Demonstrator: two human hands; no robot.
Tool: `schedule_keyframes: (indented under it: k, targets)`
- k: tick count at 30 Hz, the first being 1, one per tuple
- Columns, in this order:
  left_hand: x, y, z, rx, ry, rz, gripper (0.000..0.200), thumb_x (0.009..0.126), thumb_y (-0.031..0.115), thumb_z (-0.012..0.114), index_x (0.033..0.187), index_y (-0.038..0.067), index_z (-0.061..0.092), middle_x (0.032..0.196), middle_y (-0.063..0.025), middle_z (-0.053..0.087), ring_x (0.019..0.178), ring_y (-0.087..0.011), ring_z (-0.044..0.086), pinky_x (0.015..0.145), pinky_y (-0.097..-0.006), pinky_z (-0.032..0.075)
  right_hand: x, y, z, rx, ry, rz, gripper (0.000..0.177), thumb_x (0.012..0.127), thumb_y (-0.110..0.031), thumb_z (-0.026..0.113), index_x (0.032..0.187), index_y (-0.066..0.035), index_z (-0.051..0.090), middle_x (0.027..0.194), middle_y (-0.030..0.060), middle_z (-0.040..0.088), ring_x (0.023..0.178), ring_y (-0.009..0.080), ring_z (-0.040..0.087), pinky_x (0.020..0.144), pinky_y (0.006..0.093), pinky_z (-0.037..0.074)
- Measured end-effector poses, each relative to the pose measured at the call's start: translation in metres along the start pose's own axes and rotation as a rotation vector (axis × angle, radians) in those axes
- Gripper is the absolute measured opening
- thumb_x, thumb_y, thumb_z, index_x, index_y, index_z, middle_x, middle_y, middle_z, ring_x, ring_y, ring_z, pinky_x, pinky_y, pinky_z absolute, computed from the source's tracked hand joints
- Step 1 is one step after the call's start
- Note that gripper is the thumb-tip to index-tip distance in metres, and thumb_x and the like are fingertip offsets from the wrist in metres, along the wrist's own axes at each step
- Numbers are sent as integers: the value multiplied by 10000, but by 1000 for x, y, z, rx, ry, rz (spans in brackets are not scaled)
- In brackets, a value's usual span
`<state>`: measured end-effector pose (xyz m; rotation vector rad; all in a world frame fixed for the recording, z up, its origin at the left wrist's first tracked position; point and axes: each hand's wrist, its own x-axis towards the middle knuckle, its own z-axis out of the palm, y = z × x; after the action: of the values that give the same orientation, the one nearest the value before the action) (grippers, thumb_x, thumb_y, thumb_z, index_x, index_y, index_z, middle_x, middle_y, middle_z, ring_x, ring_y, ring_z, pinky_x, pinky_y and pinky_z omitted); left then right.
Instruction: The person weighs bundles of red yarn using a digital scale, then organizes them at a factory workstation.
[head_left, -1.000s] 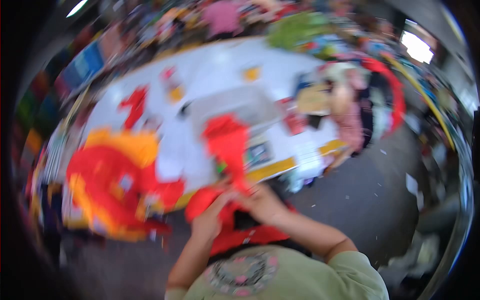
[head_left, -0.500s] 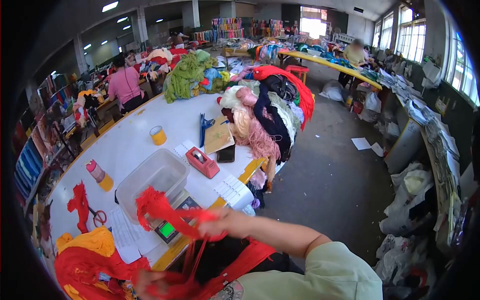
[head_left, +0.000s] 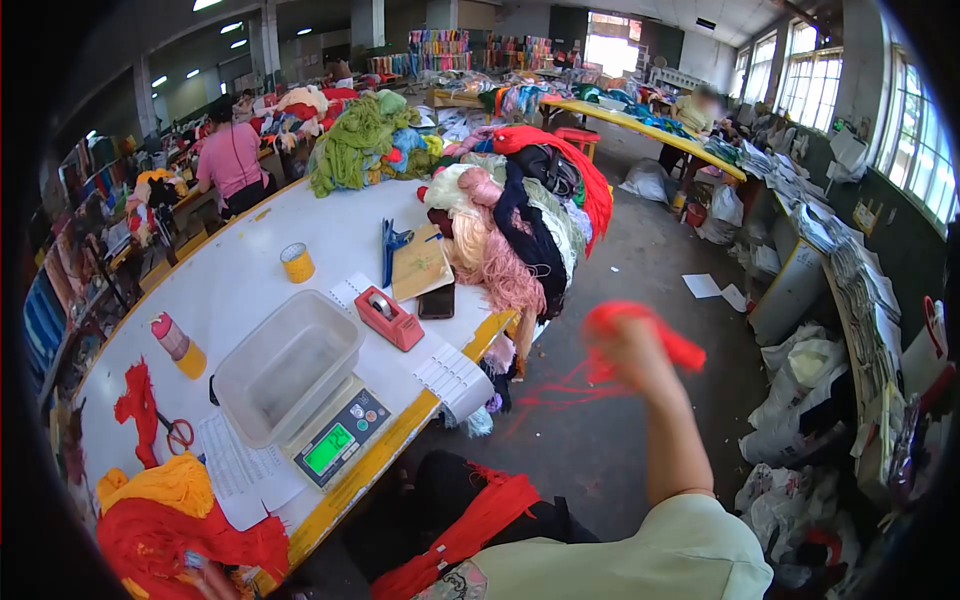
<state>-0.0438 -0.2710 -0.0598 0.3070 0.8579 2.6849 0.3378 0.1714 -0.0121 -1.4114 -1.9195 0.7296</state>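
My right hand (head_left: 628, 345) is raised out to the right over the floor, blurred by motion and shut on a tuft of red yarn (head_left: 650, 330). Thin red strands (head_left: 560, 390) trail from it back toward the table edge. More red yarn (head_left: 470, 530) lies across my lap. Only a sliver of my left hand (head_left: 203, 578) shows at the bottom edge, down in the red and yellow yarn heap (head_left: 170, 530); its grip is hidden.
On the white table (head_left: 250, 270) stand a scale (head_left: 335, 440) bearing a clear tub (head_left: 285, 365), a red tape dispenser (head_left: 388, 318), a phone (head_left: 437, 300), a yellow tape roll (head_left: 297, 262), red scissors (head_left: 178, 435) and piled yarn hanks (head_left: 510, 230). A person in pink (head_left: 230, 160) works behind.
My right hand swung from above the scale out to the right, carrying a red tuft. My left hand dropped further toward the bottom-left edge. The view steadied after a blur.
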Motion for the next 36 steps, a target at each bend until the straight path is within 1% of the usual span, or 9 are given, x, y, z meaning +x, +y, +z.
schedule_keyframes:
  k: [2, 4, 11, 15, 20, 23, 29, 33, 36]
  targets:
    - [-27, -28, 14, -45, -87, -61, 551, 1015, 397, 456, 1341, -46, 426, 1343, -195, 550, 706, -184, 585, 495, -223, 443, -12, -18, 48, -706, -432, -301, 204, 880, -246, 606, 885, -65, 702, 860, 135, 708, 804, 343, 692, 665, 467, 544]
    - [-26, -53, -20, -128, -357, -319, 558, 1015, 383, 466, 1375, -40, 412, 1409, -202, 482, 799, -221, 608, 507, -229, 453, -34, -30, 93, -902, -737, -427, 195, 856, -243, 606, 889, -80, 709, 860, 129, 710, 850, 324, 705, 654, 470, 560]
    - [-48, -137, 91, 895, -995, -405, 472, 969, 333, 591, 1301, 1, 555, 1373, -154, 533, 1022, -213, 613, 638, -240, 467, -104, -78, 166, -541, -1134, -855, 254, 847, -282, 646, 877, -41, 722, 920, 174, 716, 885, 349, 696, 731, 454, 557]
    - [-43, -195, 44, 830, -1082, -524, 536, 945, 257, 613, 1405, 42, 441, 1199, -188, 612, 1122, -229, 576, 962, -358, 446, -100, -83, 160, -238, -1132, -772, 243, 828, -288, 656, 809, -54, 716, 872, 164, 712, 778, 323, 698, 663, 430, 540]
    - [-49, -179, 55, 702, -773, -857, 615, 942, 266, 624, 1468, 79, 366, 901, -44, 632, 764, -87, 574, 685, -238, 458, -68, -51, 163, 221, -1399, -451, 285, 909, -322, 648, 850, -46, 687, 789, 79, 684, 700, 173, 648, 651, 328, 504]
    - [-48, -163, 68, 727, -658, -639, 541, 961, 205, 573, 1444, 68, 371, 717, 22, 553, 609, -40, 455, 580, -187, 363, -55, -19, 178, 470, -1494, -143, 277, 957, -305, 621, 914, -36, 670, 739, 12, 633, 718, 110, 592, 699, 293, 487]
    - [-56, -133, 55, 769, -565, -544, 542, 947, 80, 546, 1448, 22, 348, 734, -23, 589, 688, -63, 536, 733, -232, 435, 6, 27, 200, -6, -524, -571, 170, 809, -133, 715, 957, -56, 682, 945, 121, 672, 941, 319, 628, 804, 396, 496]
    - [-63, -133, 55, 800, -561, -590, 537, 949, 79, 545, 1447, 23, 354, 749, -28, 599, 706, -73, 552, 756, -245, 445, 50, 19, 213, -233, -404, -963, 324, 751, -163, 757, 1055, -136, 648, 1030, 51, 654, 1038, 252, 615, 940, 423, 419]
    - [-68, -137, 55, 820, -572, -542, 557, 939, 188, 592, 1437, 60, 377, 703, -16, 589, 581, -35, 463, 533, -186, 338, 62, 22, 226, -406, -451, -1079, 360, 740, -190, 765, 1074, -162, 633, 1057, 24, 641, 1067, 217, 609, 986, 446, 376]
